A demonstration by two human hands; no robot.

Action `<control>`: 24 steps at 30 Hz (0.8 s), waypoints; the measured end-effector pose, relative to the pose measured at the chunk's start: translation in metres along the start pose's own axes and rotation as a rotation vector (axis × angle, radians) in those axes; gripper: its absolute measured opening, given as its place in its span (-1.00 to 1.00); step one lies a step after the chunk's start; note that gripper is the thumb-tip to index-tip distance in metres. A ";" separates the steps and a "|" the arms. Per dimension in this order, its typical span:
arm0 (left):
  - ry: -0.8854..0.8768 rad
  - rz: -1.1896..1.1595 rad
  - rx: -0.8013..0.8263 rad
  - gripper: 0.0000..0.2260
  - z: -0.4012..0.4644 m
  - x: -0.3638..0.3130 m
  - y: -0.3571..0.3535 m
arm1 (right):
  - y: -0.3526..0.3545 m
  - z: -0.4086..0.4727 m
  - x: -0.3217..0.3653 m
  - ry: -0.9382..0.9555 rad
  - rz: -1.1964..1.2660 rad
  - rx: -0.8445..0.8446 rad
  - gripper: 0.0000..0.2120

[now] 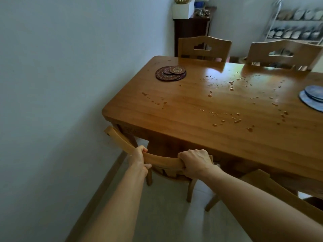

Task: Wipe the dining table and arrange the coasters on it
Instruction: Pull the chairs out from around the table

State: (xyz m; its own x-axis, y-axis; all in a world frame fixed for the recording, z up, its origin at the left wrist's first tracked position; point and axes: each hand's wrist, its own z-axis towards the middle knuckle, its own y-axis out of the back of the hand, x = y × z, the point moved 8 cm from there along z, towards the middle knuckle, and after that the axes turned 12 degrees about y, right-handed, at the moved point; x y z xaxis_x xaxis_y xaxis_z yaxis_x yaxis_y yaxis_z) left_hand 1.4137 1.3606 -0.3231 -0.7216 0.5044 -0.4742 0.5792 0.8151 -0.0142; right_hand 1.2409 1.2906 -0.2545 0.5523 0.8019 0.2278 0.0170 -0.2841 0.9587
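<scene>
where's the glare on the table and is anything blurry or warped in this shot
Head view: window glare washes the far middle of the dining table near the far chairs, making the spilled droplets shine; the shelf rack at top right is blurred; wide-angle distortion bows the table edge; the left hand and right hand gripping the near chair's backrest are sharp.

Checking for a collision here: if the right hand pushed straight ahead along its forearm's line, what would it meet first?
Probably the table's near edge: the right hand grips the chair back just short of it, though depth is unclear.
</scene>
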 end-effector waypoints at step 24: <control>-0.041 0.090 0.054 -0.51 -0.018 -0.002 0.008 | 0.008 -0.023 0.011 -0.171 0.125 -0.077 -0.52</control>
State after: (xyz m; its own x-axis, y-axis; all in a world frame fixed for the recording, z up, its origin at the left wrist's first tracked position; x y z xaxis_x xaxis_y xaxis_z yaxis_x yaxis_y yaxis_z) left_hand 1.4130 1.3711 -0.3062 -0.6502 0.5617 -0.5117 0.6613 0.7500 -0.0170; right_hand 1.2277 1.3090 -0.2399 0.6793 0.6606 0.3196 -0.1202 -0.3294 0.9365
